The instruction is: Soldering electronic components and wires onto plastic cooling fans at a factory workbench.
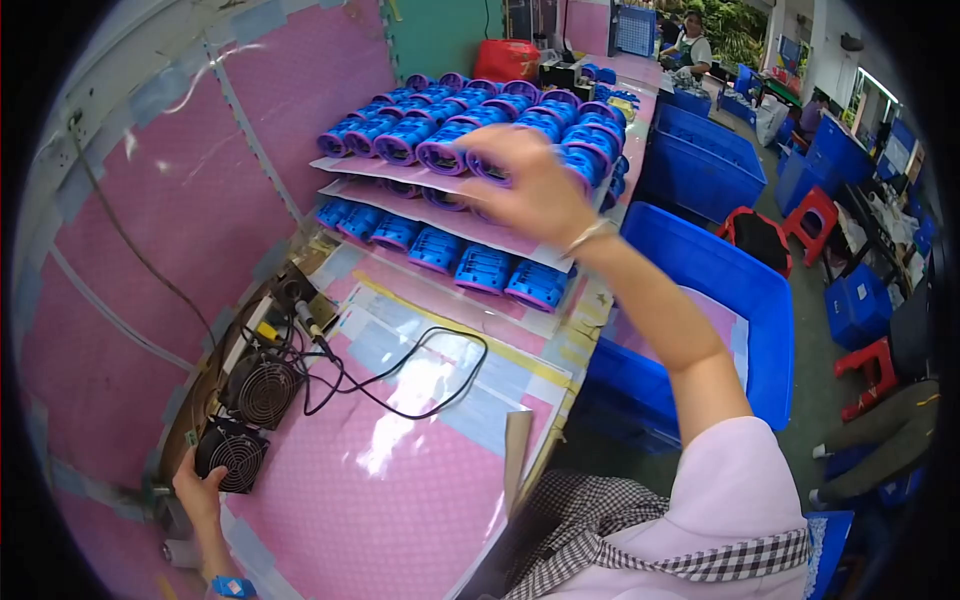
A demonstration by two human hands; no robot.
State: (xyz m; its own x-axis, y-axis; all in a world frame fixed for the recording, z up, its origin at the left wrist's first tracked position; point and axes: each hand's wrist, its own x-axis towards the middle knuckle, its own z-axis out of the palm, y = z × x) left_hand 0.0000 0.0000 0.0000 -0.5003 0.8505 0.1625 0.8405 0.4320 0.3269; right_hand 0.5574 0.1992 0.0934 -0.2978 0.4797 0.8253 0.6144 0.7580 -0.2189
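Note:
At the lower left, my left hand (197,492) grips the edge of a small black cooling fan (236,458), its thumb on the grille side. A second black fan (264,389) sits just beyond it. My right hand (535,190) is stretched out over the front of a stack of blue cylindrical parts with purple rims (405,142). Motion smears its fingers, so whether it touches or holds one of the parts is unclear. The parts lie in layers, parted by pale sheets (385,180); a lower row of blue parts (434,249) shows beneath.
A black cable (415,415) loops across the pink-covered bench (370,520). A large blue bin (765,330) stands right of the bench, with another blue bin (700,160) behind. A red bag (505,60) sits at the far end. Red stools (812,222) and a distant person (692,48) are at right.

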